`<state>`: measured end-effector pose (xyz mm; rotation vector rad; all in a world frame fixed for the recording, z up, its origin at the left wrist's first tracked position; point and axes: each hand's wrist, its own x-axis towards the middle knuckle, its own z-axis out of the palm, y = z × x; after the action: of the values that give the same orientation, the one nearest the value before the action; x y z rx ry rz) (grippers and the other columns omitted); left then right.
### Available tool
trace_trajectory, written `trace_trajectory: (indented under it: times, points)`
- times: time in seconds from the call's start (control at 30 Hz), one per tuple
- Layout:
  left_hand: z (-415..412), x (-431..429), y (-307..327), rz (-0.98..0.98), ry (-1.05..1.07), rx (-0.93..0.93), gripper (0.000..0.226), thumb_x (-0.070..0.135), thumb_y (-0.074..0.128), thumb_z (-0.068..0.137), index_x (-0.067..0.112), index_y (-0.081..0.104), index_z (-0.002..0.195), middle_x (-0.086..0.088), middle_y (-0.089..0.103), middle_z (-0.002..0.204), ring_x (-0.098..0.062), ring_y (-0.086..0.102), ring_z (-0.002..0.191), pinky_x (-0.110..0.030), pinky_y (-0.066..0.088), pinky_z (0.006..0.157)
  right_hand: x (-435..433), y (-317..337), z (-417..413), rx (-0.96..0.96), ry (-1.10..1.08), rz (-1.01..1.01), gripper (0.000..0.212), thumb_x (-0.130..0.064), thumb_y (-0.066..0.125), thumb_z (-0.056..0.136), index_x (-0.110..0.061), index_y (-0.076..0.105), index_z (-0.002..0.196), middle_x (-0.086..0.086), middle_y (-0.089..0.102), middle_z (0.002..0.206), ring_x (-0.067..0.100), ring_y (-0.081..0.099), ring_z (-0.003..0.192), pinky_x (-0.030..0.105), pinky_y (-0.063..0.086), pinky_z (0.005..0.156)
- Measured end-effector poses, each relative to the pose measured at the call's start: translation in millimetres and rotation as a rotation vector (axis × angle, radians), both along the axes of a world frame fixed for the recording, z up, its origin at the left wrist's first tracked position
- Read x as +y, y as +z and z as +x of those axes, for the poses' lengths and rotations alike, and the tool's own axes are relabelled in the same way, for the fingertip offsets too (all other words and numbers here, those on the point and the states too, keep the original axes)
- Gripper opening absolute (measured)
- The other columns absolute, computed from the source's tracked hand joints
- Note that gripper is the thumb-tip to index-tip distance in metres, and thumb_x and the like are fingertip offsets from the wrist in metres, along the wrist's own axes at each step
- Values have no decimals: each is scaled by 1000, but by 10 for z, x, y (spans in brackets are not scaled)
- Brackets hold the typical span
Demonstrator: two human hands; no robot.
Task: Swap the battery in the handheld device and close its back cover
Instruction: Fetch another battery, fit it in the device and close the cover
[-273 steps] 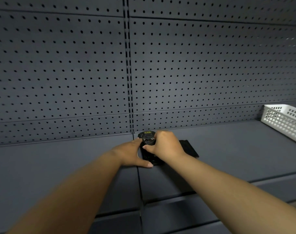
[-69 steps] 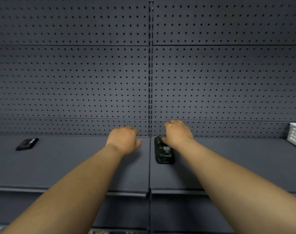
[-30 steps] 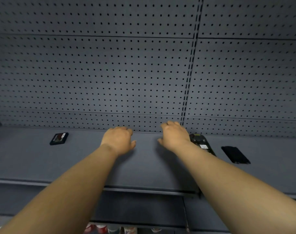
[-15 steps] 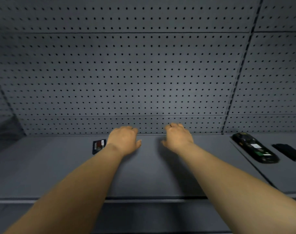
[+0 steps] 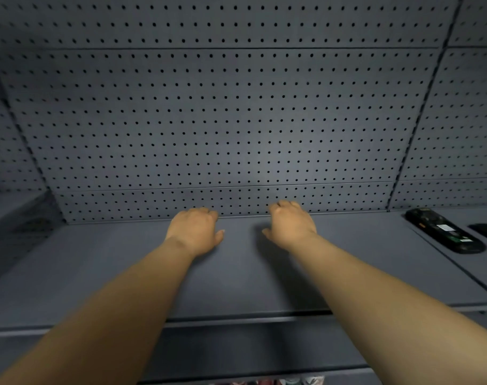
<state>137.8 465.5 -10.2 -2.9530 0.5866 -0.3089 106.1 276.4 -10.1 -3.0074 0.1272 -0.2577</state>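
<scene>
The device [image 5: 445, 230] lies back-open at the shelf's [image 5: 236, 273] far right, cover [image 5: 485, 232] beside it. It looks rigid, light, smooth: take its long sides. Left hand [image 5: 193, 232] and right hand [image 5: 291, 223] curl loosely, holding nothing.

Two bare forearms in view, no sleeves reaching the wrist or anywhere along the visible length. Left hand [image 5: 194, 232]: no rings, no watch, no band at the wrist; one short, plain thumbnail shows. Right hand [image 5: 291, 224]: likewise unadorned, no glove, no jewellery. Right forearm slightly blurred at its inner edge. No marks, tape or straps seen on either arm.
</scene>
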Motion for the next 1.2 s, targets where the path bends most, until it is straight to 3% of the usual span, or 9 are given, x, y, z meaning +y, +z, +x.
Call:
trace_trajectory:
  times: [0.3, 0.67, 1.2]
  points:
    - [-89, 123, 28, -3, 64, 6, 38, 44, 43, 93, 14, 56, 113, -6, 61, 113, -25, 57, 106, -36, 46, 86, 83, 52, 4, 4, 58, -7, 46, -31, 58, 88, -10, 49, 128, 9, 51, 130, 27, 43, 126, 37, 40, 102]
    - [-31, 606, -22, -57, 109, 8, 44, 45, 44, 92, 15, 55, 124, -5, 60, 124, -24, 56, 114, -36, 45, 93, 565, -47, 92, 23, 97, -1, 51, -31, 58, 89, -11, 46, 133, 9, 50, 133, 27, 41, 127, 37, 39, 102]
    - [400, 1693, -147, 3, -8, 39, 45, 44, 42, 94, 15, 53, 126, -5, 58, 127, -24, 54, 117, -36, 43, 96, 1648, -339, 365, 176, -126, 168, 60, -45, 62, 85, -9, 46, 130, 13, 52, 131, 30, 48, 122, 40, 45, 97]
